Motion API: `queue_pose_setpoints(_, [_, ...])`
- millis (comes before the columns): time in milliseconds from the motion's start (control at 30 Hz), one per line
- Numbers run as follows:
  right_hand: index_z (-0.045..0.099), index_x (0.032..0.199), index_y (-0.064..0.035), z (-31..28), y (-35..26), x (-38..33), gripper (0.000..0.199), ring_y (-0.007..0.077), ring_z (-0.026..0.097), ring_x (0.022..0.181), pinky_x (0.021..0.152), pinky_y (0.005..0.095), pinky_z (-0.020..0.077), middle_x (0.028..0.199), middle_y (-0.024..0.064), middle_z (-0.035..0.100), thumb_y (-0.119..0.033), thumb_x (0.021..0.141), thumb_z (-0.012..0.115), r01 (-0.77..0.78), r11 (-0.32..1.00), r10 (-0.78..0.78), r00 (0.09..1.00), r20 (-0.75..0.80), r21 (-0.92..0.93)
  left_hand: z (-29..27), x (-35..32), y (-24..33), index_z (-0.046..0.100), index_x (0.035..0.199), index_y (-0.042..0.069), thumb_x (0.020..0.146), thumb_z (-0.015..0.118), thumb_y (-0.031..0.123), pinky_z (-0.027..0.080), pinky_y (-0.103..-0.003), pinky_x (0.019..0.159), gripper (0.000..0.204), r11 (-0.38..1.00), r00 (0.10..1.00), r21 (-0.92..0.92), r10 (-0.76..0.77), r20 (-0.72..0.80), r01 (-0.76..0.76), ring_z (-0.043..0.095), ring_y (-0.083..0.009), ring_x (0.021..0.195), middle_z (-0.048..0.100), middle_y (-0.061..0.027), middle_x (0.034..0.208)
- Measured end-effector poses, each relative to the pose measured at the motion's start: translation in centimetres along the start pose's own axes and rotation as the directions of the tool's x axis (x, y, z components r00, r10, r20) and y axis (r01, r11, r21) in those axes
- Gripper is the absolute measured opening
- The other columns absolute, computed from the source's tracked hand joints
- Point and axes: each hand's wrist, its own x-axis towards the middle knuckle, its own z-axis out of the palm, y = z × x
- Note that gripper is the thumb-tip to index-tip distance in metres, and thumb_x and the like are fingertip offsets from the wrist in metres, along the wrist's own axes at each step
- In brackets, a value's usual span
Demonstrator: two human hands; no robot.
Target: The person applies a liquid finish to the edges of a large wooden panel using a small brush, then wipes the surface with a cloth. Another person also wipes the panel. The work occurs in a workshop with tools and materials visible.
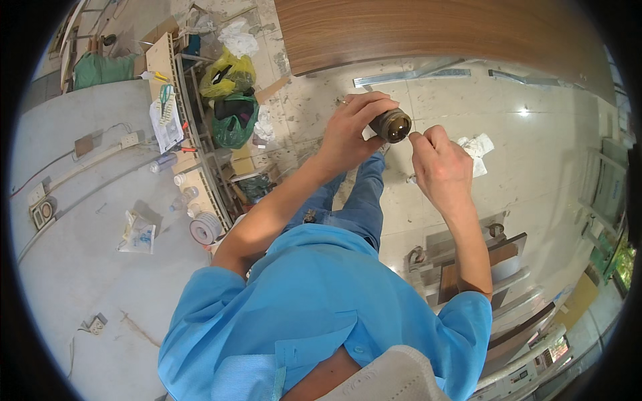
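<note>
My left hand is wrapped around a small dark brown jar, held in front of me above my legs. The jar is tilted so that its shiny round end faces up and toward me. Close to that end, on the right, is my right hand, its thumb and fingers closed in a pinch. Something thin and pale seems to show at its fingertips beside the jar's rim, too small to name. Whether it touches the jar I cannot tell.
A wood-grain tabletop stands ahead. On the left, a narrow shelf bears papers, bottles and a tape roll; beyond it hang yellow and green bags. Crumpled white paper lies on the floor. Boards lean on a rack at right.
</note>
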Motion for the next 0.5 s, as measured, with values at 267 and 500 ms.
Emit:
queue_pose_setpoints(267, [0.072, 0.098, -0.0059, 0.3, -0.5, -0.5, 0.017, 0.0266, 0.064, 0.062, 0.056, 0.0397, 0.0534, 0.088, 0.0076, 0.059, -0.003, 0.082, 0.076, -0.071, 0.976, 0.070, 0.998, 0.013, 0.208, 0.6, -0.3, -0.4, 0.069, 0.129, 0.016, 0.065, 0.091, -0.002, 0.053, -0.043, 0.098, 0.070, 1.000, 1.000, -0.012, -0.006, -0.013, 0.006, 0.064, -0.0316, 0.118, 0.068, -0.0036, 0.132])
queue_pose_setpoints(500, [0.072, 0.090, -0.0054, 1.4, -0.4, -1.0, 0.006, 0.0270, 0.064, 0.060, 0.053, 0.0391, 0.0526, 0.082, 0.0078, 0.060, -0.005, 0.085, 0.076, -0.154, 0.943, 0.155, 0.988, 0.021, 0.294, 0.9, -1.1, -1.3, 0.068, 0.129, 0.014, 0.065, 0.091, -0.001, 0.053, -0.044, 0.098, 0.069, 0.999, 0.999, -0.008, -0.039, 0.000, 0.039, 0.064, -0.0321, 0.117, 0.068, -0.0046, 0.132])
